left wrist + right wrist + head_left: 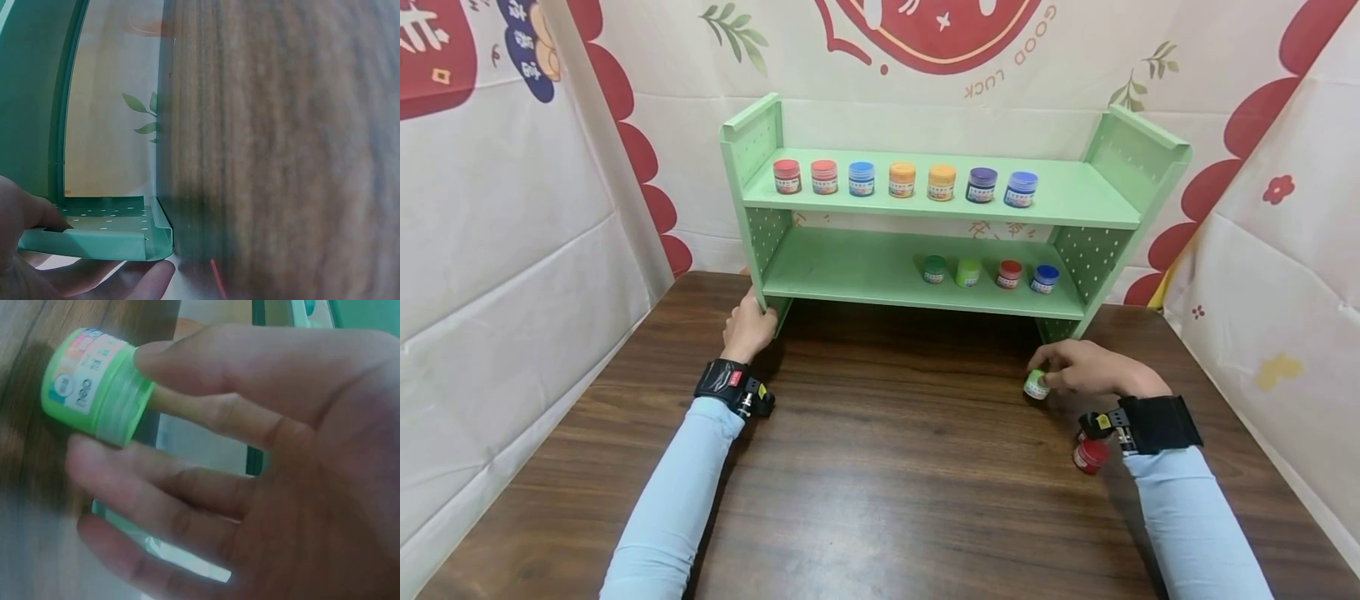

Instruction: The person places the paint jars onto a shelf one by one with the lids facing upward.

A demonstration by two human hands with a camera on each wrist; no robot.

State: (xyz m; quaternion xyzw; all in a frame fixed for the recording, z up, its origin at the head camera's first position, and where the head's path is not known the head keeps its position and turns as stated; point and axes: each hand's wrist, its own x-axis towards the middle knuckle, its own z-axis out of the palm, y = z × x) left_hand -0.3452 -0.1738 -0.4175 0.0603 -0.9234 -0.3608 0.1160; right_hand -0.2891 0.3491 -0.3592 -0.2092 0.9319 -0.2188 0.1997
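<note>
At the left foot of a green two-tier shelf (842,262), my left hand (748,327) grips the upright side panel. In the left wrist view its thumb lies on the inner face of the perforated panel (94,245), with the other fingers round the outside. My right hand (1088,368) pinches a light green paint jar (1036,387) in front of the shelf's right foot. Close up in the right wrist view, the labelled jar (84,378) is tilted between thumb and fingertips, low over the wooden table.
Red jars (1091,457) stand beside the right wrist, partly hidden by its camera. A row of several jars, including an orange jar (902,180), lines the upper tier. Dark green (934,270), light green, red and blue jars stand on the lower tier's right half. Printed cloth (925,125) hangs behind.
</note>
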